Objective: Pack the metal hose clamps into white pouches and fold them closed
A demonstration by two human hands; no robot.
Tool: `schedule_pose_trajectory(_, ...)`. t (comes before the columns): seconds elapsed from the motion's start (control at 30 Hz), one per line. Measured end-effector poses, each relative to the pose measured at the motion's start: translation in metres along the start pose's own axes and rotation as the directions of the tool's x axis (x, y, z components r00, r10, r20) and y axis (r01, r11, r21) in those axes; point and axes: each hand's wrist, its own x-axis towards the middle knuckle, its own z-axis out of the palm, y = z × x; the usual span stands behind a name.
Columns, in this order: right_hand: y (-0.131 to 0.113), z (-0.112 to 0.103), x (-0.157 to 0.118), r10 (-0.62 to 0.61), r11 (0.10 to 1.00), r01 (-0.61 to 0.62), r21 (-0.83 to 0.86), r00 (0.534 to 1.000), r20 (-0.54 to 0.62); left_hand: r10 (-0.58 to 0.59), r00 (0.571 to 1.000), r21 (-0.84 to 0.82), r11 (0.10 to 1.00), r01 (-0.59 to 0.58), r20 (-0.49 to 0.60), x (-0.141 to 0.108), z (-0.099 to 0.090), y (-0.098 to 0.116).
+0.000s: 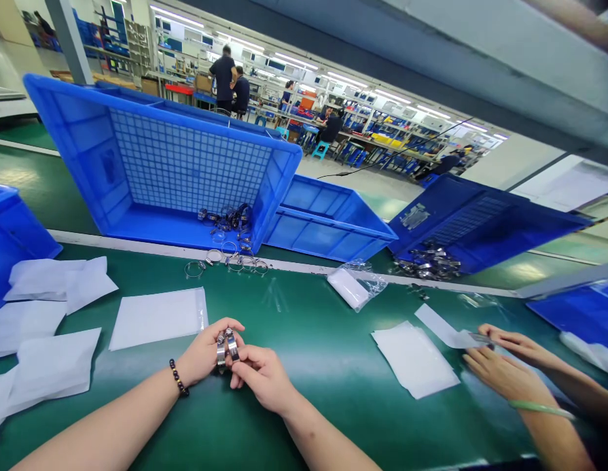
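Two steel hose clamps (221,353) are held side by side above the green table, their screw housings facing up. My left hand (205,353), with a beaded bracelet at the wrist, is closed around them from the left. From the right, my right hand (264,376) pinches the nearer-right clamp (232,345) between thumb and fingers. Just behind my left hand lies a stack of white bags (156,317). More hose clamps (242,263) rest loose along the table's far edge, in front of a tilted blue crate (186,157) holding a pile of them.
Filled white packets (58,360) lie at left beside a blue bin (19,229). A co-worker's hands (504,360) handle a white strip at right, near white sheets (416,360). Another crate (480,222) with clamps and a plastic-wrapped white roll (350,288) are farther back.
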Motion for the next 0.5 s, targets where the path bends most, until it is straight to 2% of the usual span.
schedule_pose_trajectory(0.17,-0.0001,-0.0076,-0.0004,-0.102,0.993,0.102,-0.057,0.995,-0.006,-0.096,0.994,-0.012,0.995,0.096,-0.046,0.0000,0.0022,0.0033)
schedule_pose_trajectory(0.27,0.0003,-0.0083,0.0005,-0.097,0.988,0.100,-0.114,0.995,0.035,-0.099,0.993,0.003,0.995,0.099,-0.067,0.0002,0.0041,0.0024)
schedule_pose_trajectory(0.5,0.0055,-0.0017,0.0053,-0.010,0.992,0.009,0.128,1.000,0.008,-0.062,0.992,0.001,0.998,0.062,-0.108,0.0004,0.0060,-0.0023)
